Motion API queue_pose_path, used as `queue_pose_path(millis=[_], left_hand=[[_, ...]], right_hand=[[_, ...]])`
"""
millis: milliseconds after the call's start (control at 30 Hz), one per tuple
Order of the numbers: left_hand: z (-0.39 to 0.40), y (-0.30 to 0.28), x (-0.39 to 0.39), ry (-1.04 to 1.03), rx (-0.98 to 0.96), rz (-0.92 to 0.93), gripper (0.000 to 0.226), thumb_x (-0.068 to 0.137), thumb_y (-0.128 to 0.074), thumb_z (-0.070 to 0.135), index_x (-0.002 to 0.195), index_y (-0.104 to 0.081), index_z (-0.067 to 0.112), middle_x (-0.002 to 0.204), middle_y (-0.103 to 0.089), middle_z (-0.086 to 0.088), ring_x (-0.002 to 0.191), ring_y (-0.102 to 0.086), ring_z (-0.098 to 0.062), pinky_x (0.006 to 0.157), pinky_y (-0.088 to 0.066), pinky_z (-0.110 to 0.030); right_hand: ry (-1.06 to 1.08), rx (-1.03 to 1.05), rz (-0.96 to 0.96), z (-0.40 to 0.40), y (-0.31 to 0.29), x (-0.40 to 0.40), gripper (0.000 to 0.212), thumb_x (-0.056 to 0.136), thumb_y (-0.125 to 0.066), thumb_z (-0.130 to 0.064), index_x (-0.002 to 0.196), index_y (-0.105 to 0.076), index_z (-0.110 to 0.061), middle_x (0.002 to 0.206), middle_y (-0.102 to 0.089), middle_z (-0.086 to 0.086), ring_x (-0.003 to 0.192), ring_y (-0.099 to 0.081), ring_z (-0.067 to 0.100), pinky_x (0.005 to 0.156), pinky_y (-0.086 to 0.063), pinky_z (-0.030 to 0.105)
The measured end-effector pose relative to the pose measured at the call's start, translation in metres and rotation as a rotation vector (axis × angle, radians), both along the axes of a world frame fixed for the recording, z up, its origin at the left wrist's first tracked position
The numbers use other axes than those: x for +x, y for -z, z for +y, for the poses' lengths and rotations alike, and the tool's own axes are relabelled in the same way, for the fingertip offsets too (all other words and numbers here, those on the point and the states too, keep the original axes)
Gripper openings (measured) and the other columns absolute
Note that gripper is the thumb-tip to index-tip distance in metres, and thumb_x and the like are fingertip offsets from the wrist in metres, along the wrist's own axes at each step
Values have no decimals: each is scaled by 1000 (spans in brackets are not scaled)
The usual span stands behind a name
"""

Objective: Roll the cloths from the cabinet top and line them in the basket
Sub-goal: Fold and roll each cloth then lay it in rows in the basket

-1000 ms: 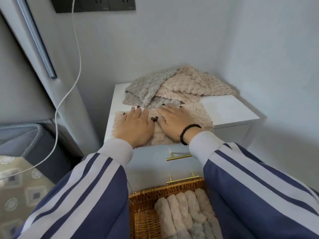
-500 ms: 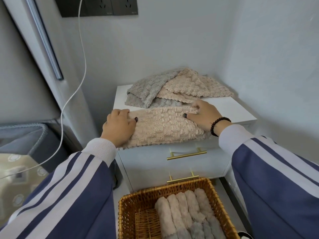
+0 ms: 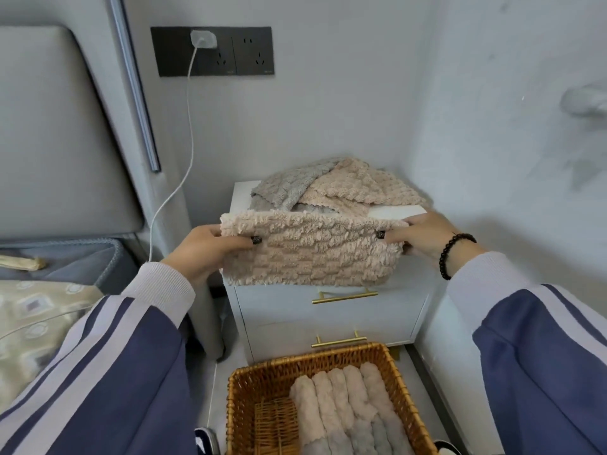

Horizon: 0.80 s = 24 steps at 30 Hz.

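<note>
A folded beige fluffy cloth (image 3: 312,251) hangs in front of the white cabinet's (image 3: 328,320) top edge, stretched between my hands. My left hand (image 3: 203,247) pinches its left end, thumb on the front. My right hand (image 3: 423,234) pinches its right end. Behind it, a heap of grey and beige cloths (image 3: 335,188) lies on the cabinet top. On the floor below stands a wicker basket (image 3: 243,389) with several rolled cloths (image 3: 345,408) lined up in its right part.
A wall stands close on the right. A padded grey headboard (image 3: 59,133) and a bed with a patterned cover (image 3: 36,316) are at left. A white cable (image 3: 184,172) hangs from the wall socket. The cabinet has two gold drawer handles (image 3: 345,295).
My hands slid apart from the cloth's middle to its ends, then lifted it off the cabinet top and toward me. The view pulled back and up.
</note>
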<state>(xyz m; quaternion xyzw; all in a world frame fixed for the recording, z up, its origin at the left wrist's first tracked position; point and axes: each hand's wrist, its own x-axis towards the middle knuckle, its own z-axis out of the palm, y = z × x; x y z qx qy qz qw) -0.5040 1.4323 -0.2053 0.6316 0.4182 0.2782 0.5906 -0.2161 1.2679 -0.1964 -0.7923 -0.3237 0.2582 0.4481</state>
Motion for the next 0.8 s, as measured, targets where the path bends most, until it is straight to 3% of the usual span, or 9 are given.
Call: queue_pose_path(millis=[100,200,267,333,400,467,600,700,800], left_hand=[[-30,-18,-7,47,-109,-118,16,85,-64,4,100,-68,4,89,-75,-13,74,-73,-23,67,-61,-37],[-60,-23,-17,59,-203,-228,30,77,-67,14,104,-67,2,94,-74,-15,80,-73,-27,67,-60,-36],[-76,-22,-26,59,-292,-239,39,75,-69,19,110,-67,1,100,-72,-18,86,-71,-31,70,-59,-38],[-90,-21,-31,37,-366,-213,34,81,-68,19,109,-66,0,96,-72,-19,80,-72,-31,65,-58,-36],[-102,-19,-30,5,-394,-180,28,85,-68,20,104,-68,-1,87,-73,-18,70,-72,-29,60,-58,-34],[-111,-13,-25,-35,-369,-145,27,84,-70,21,100,-69,-1,84,-74,-17,68,-72,-29,64,-58,-35],[-122,0,-10,-78,-363,-135,28,86,-69,25,105,-69,4,93,-75,-16,88,-71,-35,89,-54,-50],[-123,4,2,-87,-363,-149,31,88,-67,33,109,-67,10,101,-74,-8,97,-69,-30,96,-50,-49],[-123,6,16,-88,-352,-151,44,84,-66,44,118,-64,16,114,-70,-3,106,-64,-26,99,-48,-46]], right_hand=[[2,148,197,-17,-7,-8,103,38,-86,-31,133,-51,-11,131,-57,0,118,-56,23,99,-47,47],[-6,204,262,-38,-21,-24,69,63,-82,-19,124,-50,-12,127,-55,-2,121,-51,23,103,-42,45],[-23,179,224,-52,-23,-31,71,66,-80,-21,130,-52,-10,128,-60,7,114,-58,30,97,-48,45],[-18,114,86,-67,-27,-40,60,76,-76,-22,128,-53,-3,99,-67,8,82,-64,24,69,-52,31],[-1,61,-39,-83,-29,-47,32,81,-73,-26,102,-60,-5,67,-53,2,54,-47,15,48,-36,20],[23,66,-95,-95,-31,-54,29,81,-73,-26,78,-50,-9,56,-40,0,42,-33,10,36,-24,15],[99,80,-108,-104,-29,-61,25,82,-70,-24,85,-59,-2,60,-41,3,41,-33,11,37,-26,15],[142,125,-118,-97,-24,-65,34,80,-69,-24,93,-59,6,69,-47,6,56,-43,17,50,-33,24],[145,152,-151,-84,-17,-68,27,82,-67,-24,90,-58,0,66,-39,-2,51,-35,14,47,-29,23]])
